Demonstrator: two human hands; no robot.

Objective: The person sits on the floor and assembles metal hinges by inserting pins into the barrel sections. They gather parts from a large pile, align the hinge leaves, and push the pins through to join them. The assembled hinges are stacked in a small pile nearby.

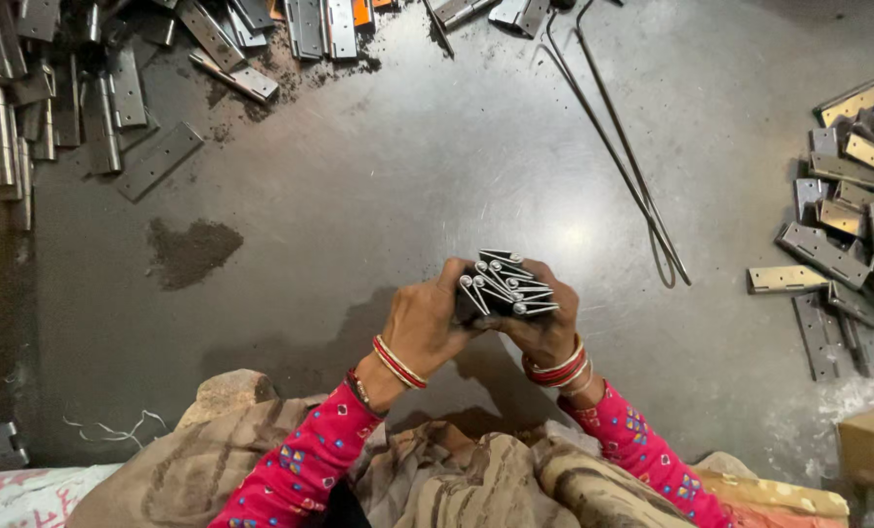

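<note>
A person sits at a dark metal work surface, seen from above, with both arms in pink patterned sleeves reaching toward the centre of the frame.

At the upper left of the frame lies a loose heap of grey metal hinges, some flat, some overlapping. Below it, left of centre, is a dark patch of dust.

In the lower centre, the left hand and the right hand meet around a bundle of folded hinges. The left hand closes on the bundle's left side, fingers curled over its top edge. The right hand cups it from the right and underneath, fingers wrapped snugly. Both grips are closed on the bundle, which sits between the palms, held up off the surface. The hinges' rolled ends face up toward the viewer, and their leaves fan out toward the right. Neither hand is nearer than the other; the bundle is shared evenly.

Right of centre, two long thin wire rods run diagonally from the top down to a looped end. At the far right lies a second spread of hinges, some brass-coloured.
</note>
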